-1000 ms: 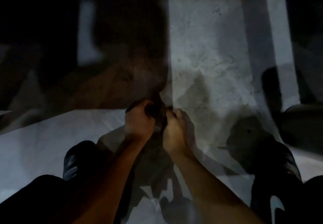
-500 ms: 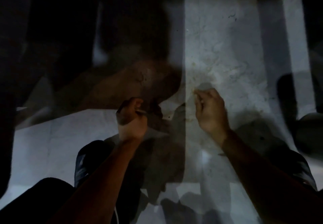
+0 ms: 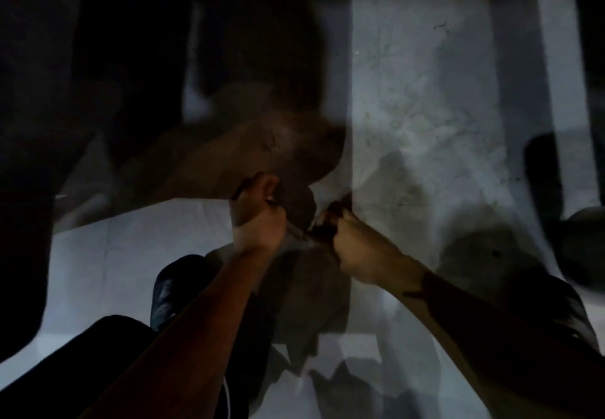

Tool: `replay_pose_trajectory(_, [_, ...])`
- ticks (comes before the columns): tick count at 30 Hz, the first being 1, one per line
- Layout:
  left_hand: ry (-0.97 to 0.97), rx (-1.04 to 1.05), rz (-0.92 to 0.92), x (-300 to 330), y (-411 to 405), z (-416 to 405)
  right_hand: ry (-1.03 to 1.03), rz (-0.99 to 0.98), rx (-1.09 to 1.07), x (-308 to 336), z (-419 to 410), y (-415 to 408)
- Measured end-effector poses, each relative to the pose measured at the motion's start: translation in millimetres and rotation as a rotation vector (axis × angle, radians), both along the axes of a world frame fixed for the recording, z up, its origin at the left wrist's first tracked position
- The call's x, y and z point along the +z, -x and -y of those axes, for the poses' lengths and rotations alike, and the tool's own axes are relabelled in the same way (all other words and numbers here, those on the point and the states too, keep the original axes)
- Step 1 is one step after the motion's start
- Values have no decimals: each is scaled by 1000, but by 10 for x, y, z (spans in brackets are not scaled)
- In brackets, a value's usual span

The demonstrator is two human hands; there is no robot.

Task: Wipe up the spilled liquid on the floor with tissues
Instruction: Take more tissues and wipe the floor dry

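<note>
Your left hand [image 3: 258, 222] is curled into a fist, its fingers [image 3: 262, 189] wrapped round a thin pale thing [image 3: 296, 233] that sticks out from the fist toward your right hand; it is too dim and blurred to say whether this is a tissue. Your right hand [image 3: 360, 248] is also curled, its fingers [image 3: 332, 222] pinched on something dark at the end of that same thin thing. What the dark bit is cannot be made out. The two hands sit just beside each other, nearly touching.

Both hands hang over a pale floor [image 3: 425, 107] with faint dark veins and scuffs. The room is very dark, with bands of heavy shadow across the floor beyond your hands and to the left of them. Just beyond the left hand lies a brownish patch [image 3: 262, 156] on the floor, which may be the spilled liquid, though the dimness leaves that unsure. Nearer you than the left hand, a dark shoe [image 3: 173, 287] rests on the floor; another dark foot [image 3: 556, 304] shows on the far side of your right forearm.

The thin pale thing runs slantwise from the left fist down to the right fingers, its long axis lying between the two hands.
</note>
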State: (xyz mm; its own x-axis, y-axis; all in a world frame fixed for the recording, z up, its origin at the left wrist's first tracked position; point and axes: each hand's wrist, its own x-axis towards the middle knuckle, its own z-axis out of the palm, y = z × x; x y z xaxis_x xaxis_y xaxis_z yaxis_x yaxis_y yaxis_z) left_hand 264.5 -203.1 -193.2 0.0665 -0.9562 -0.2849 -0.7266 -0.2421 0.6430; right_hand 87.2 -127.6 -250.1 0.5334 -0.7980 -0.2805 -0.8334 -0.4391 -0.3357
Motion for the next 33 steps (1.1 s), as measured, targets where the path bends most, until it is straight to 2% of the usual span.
replay_pose_trajectory(1, [15,43,-65,34,44,-69,8,51,-101,-5,-83,181])
replay_pose_trajectory(3, [10,35,-113,40,123,-175,16,135,-469,94,-229,524])
replay_pose_trajectory(5, [-18,-61,-36,30,180,-249,63,135,-798,157,-257,737])
replay_pose_trajectory(7, [-31,-102,17,39,245,-268,153,219,-945,159,-107,742])
replay_pose_trajectory(9, [-31,-106,38,95,319,-294,121,240,-927,180,76,656])
replay_pose_trajectory(12, [-39,-141,43,127,338,-318,-30,106,-678,176,269,291])
replay_pose_trajectory(16, [-75,-360,104,120,337,-415,-207,150,-478,218,-17,-150])
replay_pose_trajectory(18, [-123,-399,120,116,381,-474,-248,311,-549,304,-215,-105])
replay_pose_trajectory(19, [-137,-398,110,159,427,-517,-262,431,-702,419,-297,-41])
replay_pose_trajectory(20, [-145,-357,67,208,479,-543,-295,577,-901,531,-335,21])
replay_pose_trajectory(22, [-257,-189,-170,375,674,-586,-379,849,-1174,781,-355,201])
replay_pose_trajectory(24, [-368,-87,-425,573,923,-625,-373,954,-1217,1013,-305,454])
replay_pose_trajectory(26, [-392,-67,-614,856,1200,-640,-331,1028,-1151,1352,-275,753])
replay_pose_trajectory(29, [-334,-34,-717,1341,1639,-571,-218,1003,-1064,1915,-255,1249])
replay_pose_trajectory(33, [-325,-39,-765,1788,2069,-677,-134,806,-1024,2460,-349,1750])
